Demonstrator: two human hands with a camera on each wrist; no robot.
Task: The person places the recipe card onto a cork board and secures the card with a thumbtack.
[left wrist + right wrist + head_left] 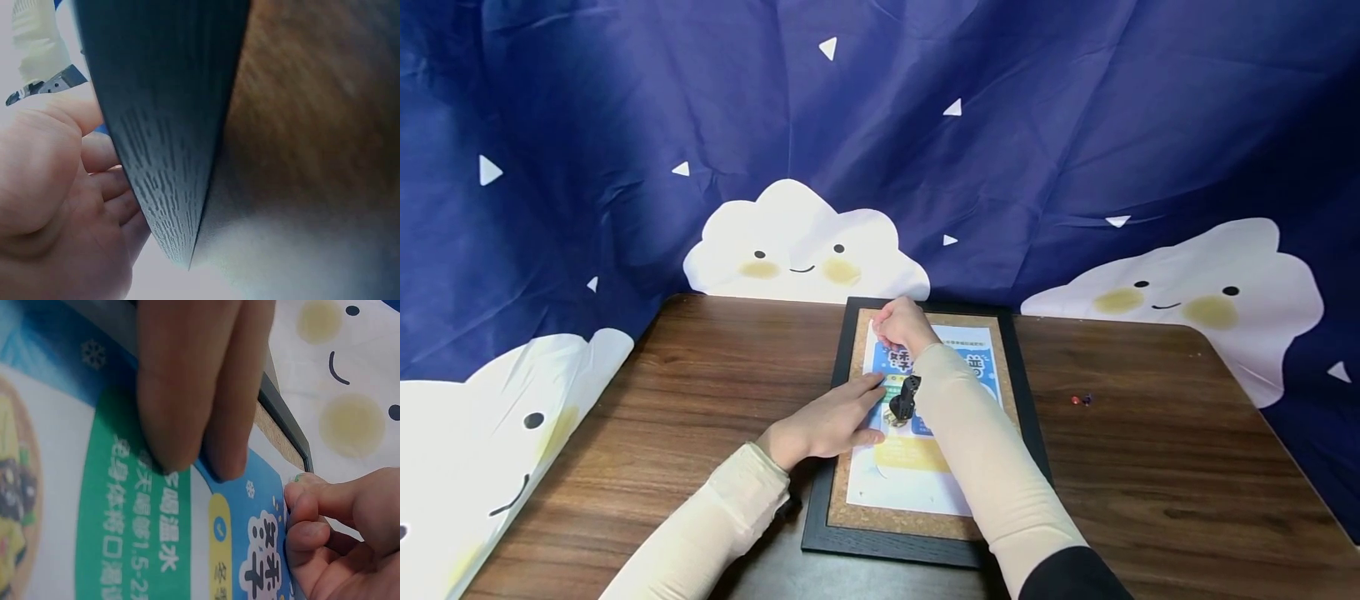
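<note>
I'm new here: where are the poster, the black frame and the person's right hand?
Poster point(913, 454): head view, on its yellow band.
Black frame point(895, 547): head view, on its near edge.
Right hand point(906, 322): head view, on its back.

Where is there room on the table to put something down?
The table is bare left of the black-framed board, between the left sleeve and the blue backdrop. There's room right of the board too, around tiny red and dark pieces. The board is crowded: poster, left hand and right hand.
</note>
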